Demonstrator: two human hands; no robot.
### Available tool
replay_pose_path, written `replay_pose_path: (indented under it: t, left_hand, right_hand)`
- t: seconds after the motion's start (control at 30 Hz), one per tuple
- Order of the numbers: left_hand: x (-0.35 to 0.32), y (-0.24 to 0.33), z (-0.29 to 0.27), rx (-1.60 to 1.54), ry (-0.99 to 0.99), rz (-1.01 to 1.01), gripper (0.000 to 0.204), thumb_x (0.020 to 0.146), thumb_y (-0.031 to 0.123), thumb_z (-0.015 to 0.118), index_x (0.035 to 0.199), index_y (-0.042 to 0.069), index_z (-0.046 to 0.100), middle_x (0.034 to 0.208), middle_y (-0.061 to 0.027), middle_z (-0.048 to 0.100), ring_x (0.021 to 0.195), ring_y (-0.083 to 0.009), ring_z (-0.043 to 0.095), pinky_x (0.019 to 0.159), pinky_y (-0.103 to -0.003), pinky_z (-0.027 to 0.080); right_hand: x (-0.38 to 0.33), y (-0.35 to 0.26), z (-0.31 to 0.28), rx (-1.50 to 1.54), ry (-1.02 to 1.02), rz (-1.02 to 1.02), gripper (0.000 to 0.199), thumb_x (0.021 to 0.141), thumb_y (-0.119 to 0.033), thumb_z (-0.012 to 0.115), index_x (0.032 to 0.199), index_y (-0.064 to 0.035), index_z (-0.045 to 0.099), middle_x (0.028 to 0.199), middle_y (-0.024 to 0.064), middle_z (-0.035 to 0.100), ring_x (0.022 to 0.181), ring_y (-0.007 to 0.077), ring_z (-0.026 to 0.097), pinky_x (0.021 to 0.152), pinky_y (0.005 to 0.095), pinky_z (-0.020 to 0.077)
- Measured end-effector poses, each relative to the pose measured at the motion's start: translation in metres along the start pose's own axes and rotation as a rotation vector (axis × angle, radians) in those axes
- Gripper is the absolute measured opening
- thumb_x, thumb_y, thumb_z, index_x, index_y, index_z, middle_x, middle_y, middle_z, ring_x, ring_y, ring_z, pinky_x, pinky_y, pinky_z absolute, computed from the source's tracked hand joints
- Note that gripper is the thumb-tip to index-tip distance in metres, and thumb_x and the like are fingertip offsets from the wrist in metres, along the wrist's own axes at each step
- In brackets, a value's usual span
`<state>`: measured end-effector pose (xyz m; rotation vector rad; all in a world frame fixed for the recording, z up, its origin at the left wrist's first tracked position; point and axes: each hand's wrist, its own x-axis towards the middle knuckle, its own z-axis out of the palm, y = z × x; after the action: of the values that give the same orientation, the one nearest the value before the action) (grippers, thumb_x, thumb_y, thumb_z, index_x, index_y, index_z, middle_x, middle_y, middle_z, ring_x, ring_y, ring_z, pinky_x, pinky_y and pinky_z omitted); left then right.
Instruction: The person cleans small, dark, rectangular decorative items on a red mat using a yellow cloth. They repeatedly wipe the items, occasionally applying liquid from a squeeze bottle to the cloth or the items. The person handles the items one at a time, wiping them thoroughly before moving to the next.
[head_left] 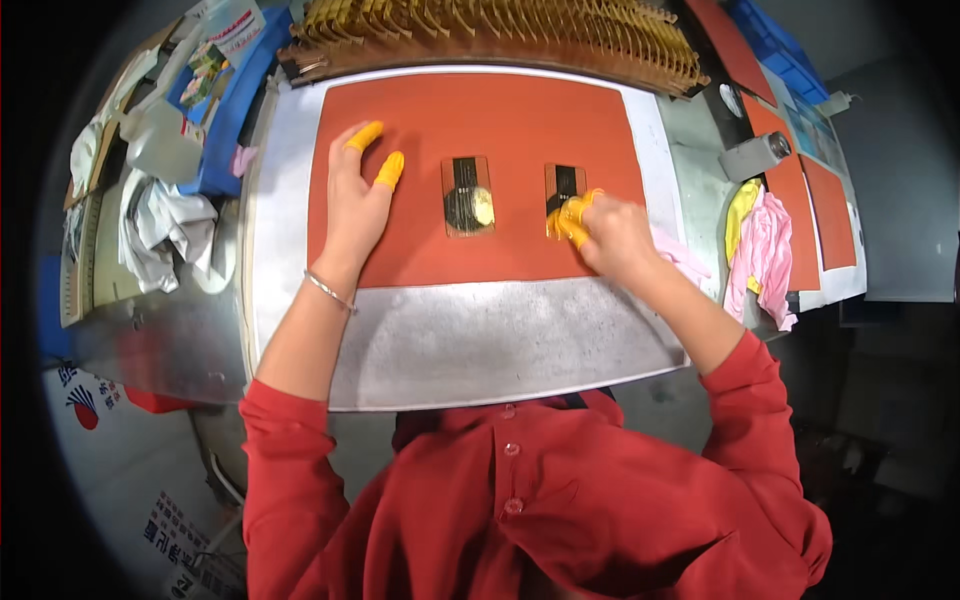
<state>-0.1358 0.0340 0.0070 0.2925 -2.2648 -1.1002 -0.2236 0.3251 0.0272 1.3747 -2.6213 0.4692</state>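
Observation:
Two thin rectangular plates with black markings lie on the orange-red mat. The left plate (462, 205) has a round dark area with a bright gold reflection and is untouched. Yellow finger cots cover some fingertips of both hands. My left hand (358, 200) rests over the mat to the left of that plate, thumb and fingers apart, holding nothing. At the lower end of the right plate (564, 184), the fingers of my right hand (612, 232) are drawn together on it and hide that end. A bracelet circles my left wrist.
Behind the mat (400, 110) stands a long rack (500, 40) of gold-coloured plates. To the left are a blue bin (228, 140), a translucent bottle (162, 140) and white cloths (165, 230). A grey bottle (755, 155) and pink cloth (762, 245) lie right.

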Motion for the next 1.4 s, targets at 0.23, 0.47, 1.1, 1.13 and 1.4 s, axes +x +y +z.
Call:
replay_pose_path:
  t: [0.23, 0.47, 1.1, 1.13, 1.4]
  left_hand:
    - [0.001, 0.001, -0.001, -0.016, -0.004, 0.012, 0.035, 0.081, 0.006, 0.061, 0.115, -0.001, 0.054, 0.123, -0.0141, 0.046, 0.116, -0.0283, 0.046, 0.100, -0.034, 0.037]
    - [-0.002, 0.001, 0.000, 0.030, -0.015, 0.010, 0.035, 0.082, 0.007, 0.061, 0.115, -0.001, 0.053, 0.124, -0.0141, 0.046, 0.116, -0.0285, 0.045, 0.100, -0.034, 0.036]
    - [-0.002, 0.002, 0.002, 0.042, -0.009, 0.007, 0.036, 0.081, 0.008, 0.062, 0.115, -0.001, 0.054, 0.124, -0.0141, 0.047, 0.117, -0.0294, 0.045, 0.101, -0.035, 0.036]
    - [0.000, 0.006, 0.000, 0.048, -0.017, 0.011, 0.035, 0.082, 0.007, 0.061, 0.115, -0.001, 0.054, 0.124, -0.0140, 0.047, 0.117, -0.0291, 0.045, 0.101, -0.034, 0.035]
    - [-0.006, -0.002, 0.002, -0.013, -0.005, 0.018, 0.036, 0.081, 0.007, 0.062, 0.115, -0.001, 0.053, 0.124, -0.0146, 0.046, 0.116, -0.0294, 0.045, 0.100, -0.035, 0.036]
  right_hand:
    - [-0.014, -0.004, -0.004, 0.002, -0.065, 0.002, 0.006, 0.074, -0.012, 0.065, 0.077, -0.0063, 0.063, 0.068, 0.0117, 0.056, 0.061, 0.0302, 0.057, 0.053, 0.0408, 0.0456]
    - [-0.005, -0.004, -0.009, 0.066, -0.085, 0.131, 0.008, 0.074, -0.012, 0.060, 0.077, -0.0046, 0.061, 0.074, 0.0153, 0.059, 0.066, 0.0349, 0.058, 0.059, 0.0464, 0.0464]
    - [0.014, 0.008, 0.002, -0.002, -0.060, 0.159, 0.007, 0.070, -0.010, 0.059, 0.069, -0.0024, 0.060, 0.076, 0.0167, 0.061, 0.068, 0.0357, 0.059, 0.061, 0.0461, 0.0471]
    - [0.021, 0.008, -0.001, -0.009, -0.025, 0.172, 0.006, 0.069, -0.008, 0.059, 0.070, -0.0020, 0.060, 0.077, 0.0170, 0.062, 0.068, 0.0358, 0.059, 0.061, 0.0461, 0.0470]
    - [0.008, 0.007, -0.003, 0.005, -0.053, 0.187, 0.010, 0.070, -0.011, 0.061, 0.070, -0.0014, 0.060, 0.075, 0.0163, 0.060, 0.068, 0.0357, 0.059, 0.062, 0.0442, 0.0475]
